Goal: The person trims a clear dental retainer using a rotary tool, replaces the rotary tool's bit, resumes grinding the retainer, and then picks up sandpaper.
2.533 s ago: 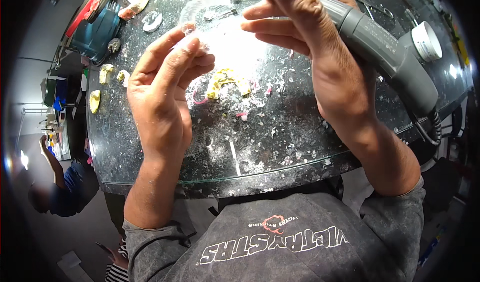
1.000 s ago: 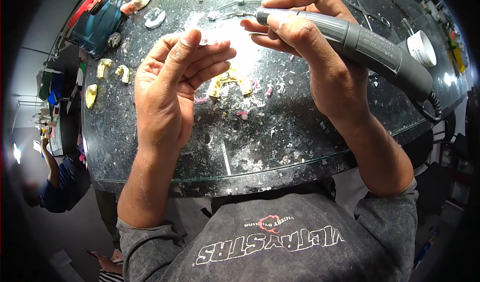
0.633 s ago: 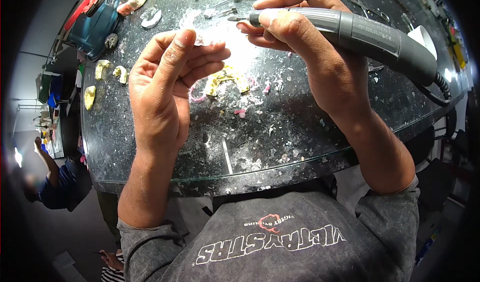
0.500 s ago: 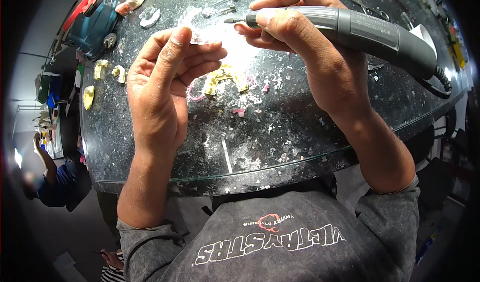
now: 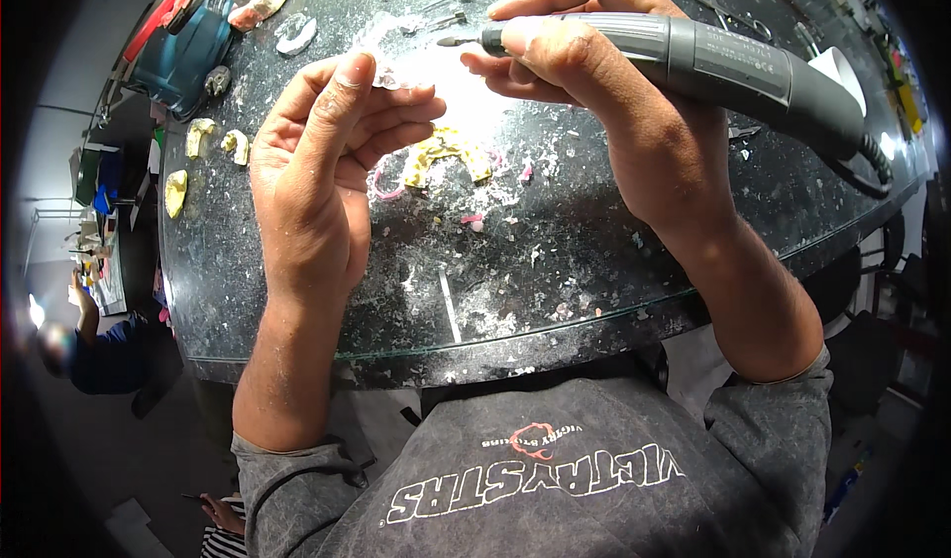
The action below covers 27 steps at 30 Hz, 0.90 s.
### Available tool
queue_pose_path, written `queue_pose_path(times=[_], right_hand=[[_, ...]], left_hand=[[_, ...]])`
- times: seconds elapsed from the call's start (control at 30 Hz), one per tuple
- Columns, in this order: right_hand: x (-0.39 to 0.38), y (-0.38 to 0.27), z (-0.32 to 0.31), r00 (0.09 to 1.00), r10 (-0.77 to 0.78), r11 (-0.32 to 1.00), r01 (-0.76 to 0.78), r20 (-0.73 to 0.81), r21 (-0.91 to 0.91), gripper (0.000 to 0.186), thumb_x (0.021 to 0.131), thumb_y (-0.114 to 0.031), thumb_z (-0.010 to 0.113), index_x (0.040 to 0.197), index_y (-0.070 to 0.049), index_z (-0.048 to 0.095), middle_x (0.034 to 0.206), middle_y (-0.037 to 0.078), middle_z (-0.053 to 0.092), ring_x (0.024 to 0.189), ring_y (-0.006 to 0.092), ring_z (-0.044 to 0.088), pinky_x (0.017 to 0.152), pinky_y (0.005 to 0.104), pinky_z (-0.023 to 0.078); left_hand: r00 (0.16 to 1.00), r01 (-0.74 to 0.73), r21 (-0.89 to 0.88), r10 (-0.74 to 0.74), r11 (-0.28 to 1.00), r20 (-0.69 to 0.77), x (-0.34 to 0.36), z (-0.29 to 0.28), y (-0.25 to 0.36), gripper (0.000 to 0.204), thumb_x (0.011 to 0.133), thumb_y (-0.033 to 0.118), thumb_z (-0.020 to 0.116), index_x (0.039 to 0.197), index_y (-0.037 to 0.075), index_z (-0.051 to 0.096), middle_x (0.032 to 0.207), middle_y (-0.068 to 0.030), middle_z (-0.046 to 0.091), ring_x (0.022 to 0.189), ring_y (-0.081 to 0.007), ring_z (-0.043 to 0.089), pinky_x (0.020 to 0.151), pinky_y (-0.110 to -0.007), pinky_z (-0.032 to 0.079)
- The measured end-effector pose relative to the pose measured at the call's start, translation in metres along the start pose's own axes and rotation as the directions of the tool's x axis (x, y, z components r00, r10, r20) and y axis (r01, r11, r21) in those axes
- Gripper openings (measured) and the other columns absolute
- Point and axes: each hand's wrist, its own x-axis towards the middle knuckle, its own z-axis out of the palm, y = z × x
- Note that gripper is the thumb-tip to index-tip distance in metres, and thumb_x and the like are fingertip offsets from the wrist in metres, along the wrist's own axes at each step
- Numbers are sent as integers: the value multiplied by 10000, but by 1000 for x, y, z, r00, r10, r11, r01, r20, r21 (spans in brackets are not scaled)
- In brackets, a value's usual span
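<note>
My left hand [image 5: 317, 167] pinches a clear, scalloped plastic piece [image 5: 388, 77], much like a dental aligner, between thumb and fingers. Glare washes out its far edge. Wrapped in my right hand [image 5: 649, 112] is a dark grey rotary handpiece [image 5: 738, 67], its cord trailing off to the right. The pointed bur [image 5: 456, 41] at its front aims left toward the clear piece, with a small gap visible between them. Just beyond and below my left fingertips, a yellow, arch-shaped dental cast [image 5: 446, 157] lies on the dark tabletop [image 5: 555, 231].
White dust and pink scraps [image 5: 472, 219] litter the bench. Small yellow cast pieces [image 5: 200, 137] and a white arch [image 5: 296, 35] lie at left, near a teal device [image 5: 183, 62]. Metal tools [image 5: 733, 13] lie far right. A person in dark clothes [image 5: 119, 355] is at far left.
The handpiece and its bur have shifted slightly left. My left hand has moved a little, and the clear piece looks tilted lower. The person at far left has lowered an arm.
</note>
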Motion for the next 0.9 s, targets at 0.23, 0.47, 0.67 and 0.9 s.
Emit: queue_pose_path(times=[0.23,0.47,0.67,0.9], right_hand=[[-1,0,0,1000,-2,1000,2,-1,-1,312,882,-147,649,1145,4,580,986,95,642,898,139,616,800,279,501],[-1,0,1,1000,-1,1000,1,-1,-2,313,877,-148,659,1141,1,582,981,94,642,896,139,617,800,280,502],[-2,0,1,1000,-5,1000,5,-1,-1,314,873,-149,667,1137,-1,584,977,94,642,895,139,618,799,282,503],[-2,0,1,1000,-10,1000,10,-2,-4,315,868,-150,677,1133,-4,586,972,93,642,894,139,619,799,283,505]], left_hand=[[998,19,38,-21,999,52,1,-3,-1,244,981,207,551,1096,-6,580,976,-223,691,923,-300,699,828,-356,573],[998,11,41,-13,999,60,1,-6,-2,246,979,206,553,1096,-9,577,976,-212,694,912,-287,703,823,-352,575],[999,28,40,-30,999,43,1,-5,-2,236,979,202,553,1089,-4,578,968,-205,697,904,-279,705,819,-346,574],[998,6,30,-8,1000,68,1,-2,-2,203,975,177,558,1077,3,584,959,-195,699,897,-256,706,814,-349,575]])
